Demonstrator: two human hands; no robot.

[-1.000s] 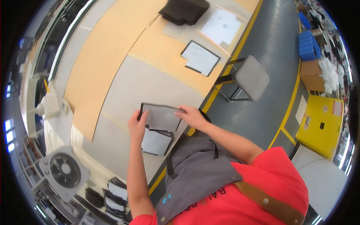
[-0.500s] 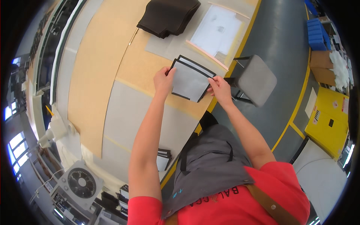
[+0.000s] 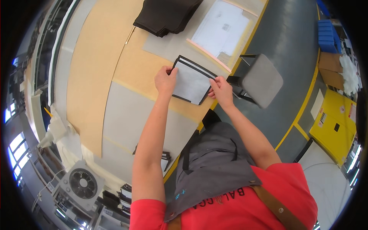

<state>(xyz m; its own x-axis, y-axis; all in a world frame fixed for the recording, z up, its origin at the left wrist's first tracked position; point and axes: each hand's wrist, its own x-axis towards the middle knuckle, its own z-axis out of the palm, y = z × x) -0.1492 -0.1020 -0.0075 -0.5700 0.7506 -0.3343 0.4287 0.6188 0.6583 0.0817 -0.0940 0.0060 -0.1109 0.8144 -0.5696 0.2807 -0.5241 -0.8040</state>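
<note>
**Black-edged grey panel, held at two sides**

Grey with a black border, the flat panel (image 3: 191, 81) lies low over the tan part of the table (image 3: 96, 69), near its yellow-striped front edge. Our left hand (image 3: 165, 79) pinches the panel's left edge, thumb on top, fingers curled under; our right hand (image 3: 220, 89) pinches the right-hand corner the same way. Both hands are closed on the sheet, not spread flat.

To do this well, we judge that the panel wants even tension between the two grips, so the limp middle does not sag or crease. We keep the border square to the table edge and lower both sides together, not one corner first.

Beyond it lie a stack of dark fabric (image 3: 165, 15) and a white sheet (image 3: 224, 28) on a pale board. A grey stool (image 3: 260, 80) stands just past the table edge, and more black-edged pieces (image 3: 165, 157) sit by our left elbow.
</note>
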